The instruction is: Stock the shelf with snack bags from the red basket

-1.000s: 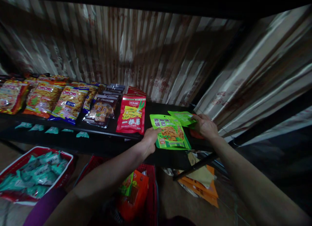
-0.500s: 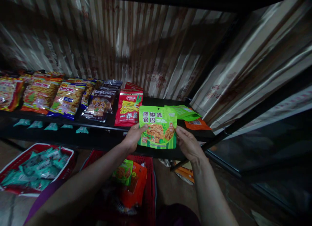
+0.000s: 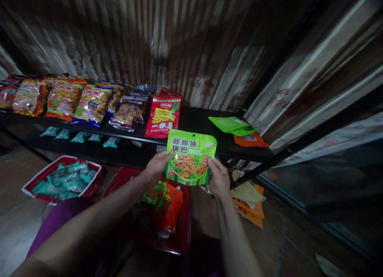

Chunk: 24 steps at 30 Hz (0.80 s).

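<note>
A bright green snack bag (image 3: 191, 157), printed with a picture of crispy pieces, is held upright between my two hands, facing me. My left hand (image 3: 158, 165) grips its left edge, thumb on the front. At the right edge my right hand (image 3: 218, 175) is closed on it in the same way; the fingers behind the bag are hidden. Just beyond, on the black shelf (image 3: 197, 125), stands a red snack bag (image 3: 164, 117). More green bags (image 3: 235, 125) lie flat at the shelf's right end over an orange bag (image 3: 251, 140).
Several snack bags (image 3: 91, 105) line the shelf's left part. Below stand a red basket (image 3: 187, 229) with green and orange bags, and a red-and-white basket (image 3: 97, 167) of teal packets (image 3: 67, 181). Orange packaging (image 3: 251, 213) lies on the floor at right. A curtain (image 3: 179, 42) hangs behind.
The view has shifted, so the shelf sits higher and the baskets show more fully. Both hands still hold the green bag, now nearer me and away from the green bags on the shelf.
</note>
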Motion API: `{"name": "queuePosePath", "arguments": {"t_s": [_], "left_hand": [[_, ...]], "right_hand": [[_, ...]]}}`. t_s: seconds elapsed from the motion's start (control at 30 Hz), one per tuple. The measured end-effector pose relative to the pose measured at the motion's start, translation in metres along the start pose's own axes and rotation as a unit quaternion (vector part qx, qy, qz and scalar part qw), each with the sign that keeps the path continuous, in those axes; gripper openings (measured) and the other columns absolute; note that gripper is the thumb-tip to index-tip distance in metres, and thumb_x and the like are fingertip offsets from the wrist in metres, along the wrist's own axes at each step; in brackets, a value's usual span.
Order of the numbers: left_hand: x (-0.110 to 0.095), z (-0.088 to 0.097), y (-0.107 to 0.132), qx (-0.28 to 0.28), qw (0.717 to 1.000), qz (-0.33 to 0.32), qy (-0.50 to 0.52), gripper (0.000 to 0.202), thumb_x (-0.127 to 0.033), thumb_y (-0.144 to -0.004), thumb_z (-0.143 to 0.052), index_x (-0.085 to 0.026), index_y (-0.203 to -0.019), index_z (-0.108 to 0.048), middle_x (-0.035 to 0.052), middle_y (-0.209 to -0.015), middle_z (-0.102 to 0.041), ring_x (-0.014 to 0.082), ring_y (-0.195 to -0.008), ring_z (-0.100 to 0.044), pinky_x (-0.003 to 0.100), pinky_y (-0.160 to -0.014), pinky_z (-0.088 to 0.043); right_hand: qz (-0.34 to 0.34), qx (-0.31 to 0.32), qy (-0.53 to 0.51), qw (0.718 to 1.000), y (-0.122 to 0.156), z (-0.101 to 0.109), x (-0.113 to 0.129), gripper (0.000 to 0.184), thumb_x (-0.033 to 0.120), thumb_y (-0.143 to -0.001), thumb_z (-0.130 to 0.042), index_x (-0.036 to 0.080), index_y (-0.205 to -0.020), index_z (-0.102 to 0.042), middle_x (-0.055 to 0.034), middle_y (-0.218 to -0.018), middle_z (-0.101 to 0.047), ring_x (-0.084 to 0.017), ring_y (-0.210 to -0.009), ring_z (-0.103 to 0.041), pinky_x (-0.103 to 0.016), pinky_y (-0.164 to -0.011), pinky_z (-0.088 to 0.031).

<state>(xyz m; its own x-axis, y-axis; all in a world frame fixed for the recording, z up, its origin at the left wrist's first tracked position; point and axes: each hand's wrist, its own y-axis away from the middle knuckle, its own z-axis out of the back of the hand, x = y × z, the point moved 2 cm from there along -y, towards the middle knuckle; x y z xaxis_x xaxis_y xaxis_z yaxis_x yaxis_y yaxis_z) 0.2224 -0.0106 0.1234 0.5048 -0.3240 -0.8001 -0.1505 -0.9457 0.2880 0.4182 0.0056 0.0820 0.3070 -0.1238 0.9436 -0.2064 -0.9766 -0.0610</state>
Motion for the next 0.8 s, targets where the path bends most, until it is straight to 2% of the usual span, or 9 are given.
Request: {"name": "queuePosePath", "arguments": {"t_s": [0.1, 0.2, 0.3, 0.4, 0.53, 0.6, 0.8], "left_hand": [[0.007, 0.003, -0.002, -0.009, 1.000, -0.004, -0.013, 0.036, -0.037, -0.071, -0.072, -0.011, -0.096, -0.067, 0.0091, -0.079, -0.072, 0.0195, -0.065, -0.067, 0.031, -0.066, -0.055], [0.015, 0.011, -0.002, -0.012, 0.999, 0.012, -0.031, 0.037, -0.038, -0.070, -0.073, -0.012, -0.095, -0.067, 0.0085, -0.077, -0.072, 0.0182, -0.061, -0.066, 0.029, -0.062, -0.054], [0.023, 0.019, -0.003, -0.007, 0.998, 0.040, -0.040, 0.038, -0.039, -0.070, -0.072, -0.013, -0.096, -0.067, 0.0080, -0.075, -0.072, 0.0175, -0.058, -0.065, 0.028, -0.058, -0.053], [0.027, 0.022, -0.003, 0.003, 0.998, 0.054, -0.041, 0.039, -0.040, -0.071, -0.070, -0.013, -0.099, -0.067, 0.0089, -0.079, -0.072, 0.0198, -0.060, -0.066, 0.031, -0.059, -0.053], [0.028, 0.021, -0.002, 0.006, 0.998, 0.059, -0.037, 0.040, -0.039, -0.072, -0.069, -0.012, -0.101, -0.066, 0.0113, -0.086, -0.072, 0.0231, -0.068, -0.068, 0.034, -0.064, -0.054], [0.027, 0.021, -0.003, -0.007, 0.998, 0.056, -0.030, 0.038, -0.038, -0.071, -0.069, -0.012, -0.099, -0.067, 0.0118, -0.087, -0.072, 0.0233, -0.070, -0.068, 0.034, -0.066, -0.054], [0.028, 0.024, -0.003, -0.029, 0.998, 0.053, -0.014, 0.029, -0.034, -0.073, -0.068, -0.012, -0.093, -0.067, 0.0101, -0.083, -0.073, 0.0208, -0.065, -0.067, 0.032, -0.062, -0.054]], "right_hand": [[-0.018, 0.002, -0.015, 1.000, -0.001, 0.004, -0.005, 0.027, 0.041, -0.065, -0.075, 0.022, -0.084, -0.072, 0.0008, -0.079, -0.072, -0.017, -0.071, -0.064, -0.031, -0.067, -0.051], [-0.019, -0.049, -0.045, 0.998, -0.003, 0.005, -0.010, 0.030, 0.039, -0.061, -0.078, 0.022, -0.085, -0.071, 0.0002, -0.083, -0.073, -0.016, -0.071, -0.064, -0.030, -0.068, -0.052], [-0.010, -0.094, -0.053, 0.994, -0.003, 0.002, -0.012, 0.027, 0.035, -0.057, -0.080, 0.021, -0.079, -0.071, 0.0011, -0.077, -0.072, -0.014, -0.065, -0.063, -0.028, -0.064, -0.051], [-0.001, -0.123, -0.050, 0.991, -0.003, 0.000, -0.014, 0.023, 0.034, -0.058, -0.079, 0.021, -0.075, -0.070, 0.0032, -0.070, -0.070, -0.011, -0.057, -0.059, -0.024, -0.057, -0.049], [-0.003, -0.140, -0.050, 0.989, -0.005, 0.002, -0.018, 0.022, 0.037, -0.062, -0.077, 0.021, -0.077, -0.070, 0.0041, -0.070, -0.070, -0.011, -0.058, -0.059, -0.024, -0.058, -0.048], [-0.013, -0.125, -0.046, 0.991, -0.006, 0.002, -0.019, 0.025, 0.040, -0.062, -0.076, 0.022, -0.078, -0.070, 0.0037, -0.070, -0.070, -0.012, -0.060, -0.060, -0.025, -0.059, -0.048], [-0.057, 0.005, -0.030, 0.998, 0.002, -0.004, -0.015, 0.031, 0.043, -0.062, -0.077, 0.023, -0.084, -0.069, 0.0000, -0.077, -0.073, -0.018, -0.065, -0.065, -0.032, -0.064, -0.053]]}}
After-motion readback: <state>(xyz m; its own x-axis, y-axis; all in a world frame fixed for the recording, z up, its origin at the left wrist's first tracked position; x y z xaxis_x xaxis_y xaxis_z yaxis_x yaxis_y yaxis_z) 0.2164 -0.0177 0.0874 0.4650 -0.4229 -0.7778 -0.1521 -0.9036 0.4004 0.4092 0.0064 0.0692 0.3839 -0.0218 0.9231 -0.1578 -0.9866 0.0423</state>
